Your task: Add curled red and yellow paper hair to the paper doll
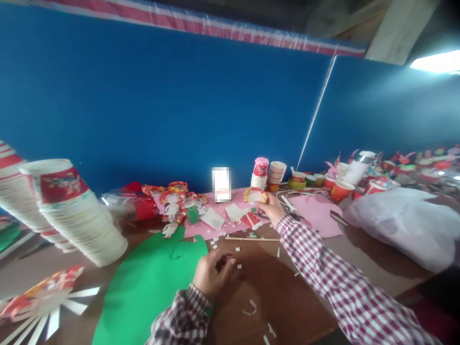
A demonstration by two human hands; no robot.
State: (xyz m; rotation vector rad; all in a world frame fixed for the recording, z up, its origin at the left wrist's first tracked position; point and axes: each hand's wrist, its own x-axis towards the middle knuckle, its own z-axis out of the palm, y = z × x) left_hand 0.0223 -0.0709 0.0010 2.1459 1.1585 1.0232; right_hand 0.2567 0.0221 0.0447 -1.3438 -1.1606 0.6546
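Observation:
At the far side of the brown table, my right hand [270, 209] reaches out and its fingers close on the edge of a round paper-cup piece [255, 195] with a yellow and red frilled rim. My left hand [211, 274] rests nearer, beside a green paper sheet [151, 282]. Its fingers are loosely curled, with a gap between thumb and forefinger and nothing visible in them. Small white paper scraps [239, 266] lie close to it. Beyond are pink paper [206, 233], white paper pieces [213, 219] and several paper figures [171, 203].
Tall stacks of paper cups [82, 215] lean at the left, by a cup cut into strips [50, 304]. Shorter cup stacks [277, 175] stand at the back. On the right lie a white plastic bag [402, 225] and dark scissors [338, 218]. A blue wall [161, 96] rises behind.

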